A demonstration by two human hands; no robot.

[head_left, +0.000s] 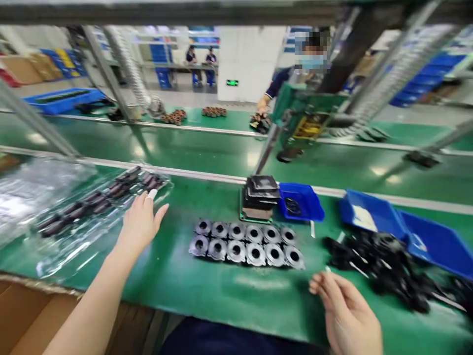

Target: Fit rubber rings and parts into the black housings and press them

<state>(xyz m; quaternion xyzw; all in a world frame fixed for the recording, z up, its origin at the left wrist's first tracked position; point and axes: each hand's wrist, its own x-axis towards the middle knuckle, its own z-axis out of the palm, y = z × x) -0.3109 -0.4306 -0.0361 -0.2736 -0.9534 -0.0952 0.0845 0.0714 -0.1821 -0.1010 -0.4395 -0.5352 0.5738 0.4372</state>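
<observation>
"Where are the hands?"

"Well apart. The left hand [138, 224], left of centre, is spread and seems empty, its fingers at the near edge of a clear plastic bag [79, 251]; I can't tell if they touch it. The right hand [351, 315], lower right, has thumb and fingers drawn together; whether they pinch anything, I can't tell."

"Which step is this?"

"A reach to the bagged dark parts [92, 203], I'd judge. Gripping one would call for getting past the film and closing the fingers."

"How do those lie?"

"Long axis from lower left to upper right; I can't tell which end is the front."

"And the ring-shaped housings [236, 251]?"

"Centre frame, two rows of six, openings up, the block's long axis left to right. Black parts [388, 266] lie heaped at right, by blue trays [439, 241]."
</observation>
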